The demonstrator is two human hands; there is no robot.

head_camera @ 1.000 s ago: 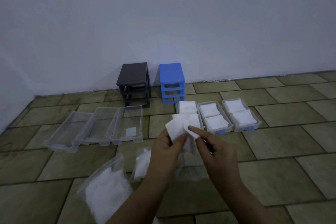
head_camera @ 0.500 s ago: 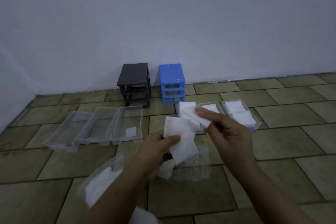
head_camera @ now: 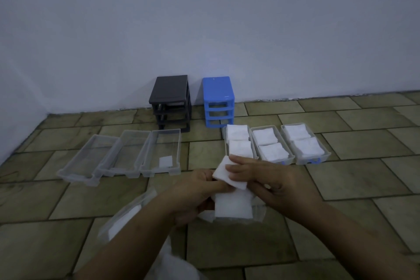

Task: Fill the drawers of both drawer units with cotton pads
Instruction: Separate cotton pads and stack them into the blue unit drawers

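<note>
Both hands meet over the floor tiles. My left hand (head_camera: 195, 195) grips a stack of white cotton pads (head_camera: 233, 208). My right hand (head_camera: 270, 184) pinches the top pad (head_camera: 223, 171) of that stack with fingers and thumb. Three clear drawers with blue handles (head_camera: 305, 159) lie behind my right hand, each holding two piles of pads. Three clear drawers (head_camera: 118, 161) lie at the left; the right one (head_camera: 176, 145) holds a single pad (head_camera: 166, 161), the others look bare. The black drawer unit (head_camera: 171, 100) and the blue drawer unit (head_camera: 218, 100) stand without drawers against the wall.
A clear plastic bag of cotton pads (head_camera: 127, 216) lies on the floor under my left forearm. Another bit of plastic wrap (head_camera: 259, 212) lies beneath the stack. A white wall closes off the back and left.
My right hand carried a pad out toward the left blue-handled drawer, then came back without it. It now pinches the top pad of the stack. The left hand kept holding the stack.
</note>
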